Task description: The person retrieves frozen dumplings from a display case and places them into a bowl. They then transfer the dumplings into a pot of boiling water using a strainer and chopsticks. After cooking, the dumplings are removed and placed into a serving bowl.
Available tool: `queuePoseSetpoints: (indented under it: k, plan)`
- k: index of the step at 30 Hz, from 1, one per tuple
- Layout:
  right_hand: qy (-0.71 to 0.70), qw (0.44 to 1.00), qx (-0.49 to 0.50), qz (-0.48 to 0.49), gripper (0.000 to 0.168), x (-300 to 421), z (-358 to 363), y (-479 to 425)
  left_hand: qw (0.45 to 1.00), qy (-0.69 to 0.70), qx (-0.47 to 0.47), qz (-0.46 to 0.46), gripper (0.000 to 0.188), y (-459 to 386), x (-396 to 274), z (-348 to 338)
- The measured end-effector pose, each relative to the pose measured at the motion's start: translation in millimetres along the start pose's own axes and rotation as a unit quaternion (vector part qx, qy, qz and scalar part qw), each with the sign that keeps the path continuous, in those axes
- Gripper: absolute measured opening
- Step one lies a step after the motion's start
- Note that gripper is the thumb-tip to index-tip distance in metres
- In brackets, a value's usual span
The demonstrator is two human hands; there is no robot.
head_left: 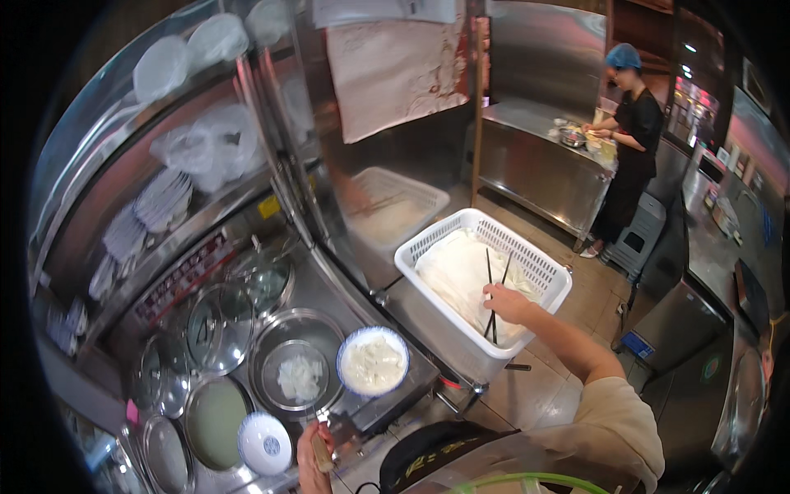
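My left hand grips the wooden handle of a metal strainer. The strainer sits within a round steel pot and holds white, translucent pieces that look like noodles. In my right hand is a pair of black chopsticks, spread apart and crossing at my fingers. They are over a white perforated plastic basket containing a soft white mass, perhaps rice noodles or cloth. A blue-rimmed bowl with white noodle-like pieces stands right of the pot.
Another patterned bowl sits by a pot of cloudy liquid. Glass lids lean behind the pots. Stacked dishes fill a shelf on the left. A co-worker stands at a steel counter, near a grey stool.
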State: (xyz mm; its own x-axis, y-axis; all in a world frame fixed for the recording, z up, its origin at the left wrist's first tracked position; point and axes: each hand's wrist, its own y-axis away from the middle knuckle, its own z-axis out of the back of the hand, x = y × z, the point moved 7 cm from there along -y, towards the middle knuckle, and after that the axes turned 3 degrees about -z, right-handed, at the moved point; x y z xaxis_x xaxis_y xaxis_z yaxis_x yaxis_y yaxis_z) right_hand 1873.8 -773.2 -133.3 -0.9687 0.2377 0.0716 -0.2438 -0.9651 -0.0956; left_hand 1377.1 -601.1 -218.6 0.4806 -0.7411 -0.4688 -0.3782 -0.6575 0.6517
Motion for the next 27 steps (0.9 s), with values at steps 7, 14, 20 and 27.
queuePoseSetpoints:
  k: [7,14,20,27]
  plan:
    - [-0.116,0.954,-0.275,-0.033,0.018,2,99,-3,0.999,-0.039,0.035,-0.015,0.016,13,12,13]
    - [-0.59,0.716,-0.365,-0.078,0.017,106,147,-13,0.997,0.004,0.061,0.039,0.016,40,14,-14]
    - [-0.597,0.796,-0.072,0.071,0.017,285,32,-95,0.995,-0.016,0.09,0.03,0.019,36,4,-13]
    - [-0.512,0.812,-0.037,0.279,0.011,384,-33,-141,0.992,-0.081,0.092,0.044,0.02,33,-15,-9]
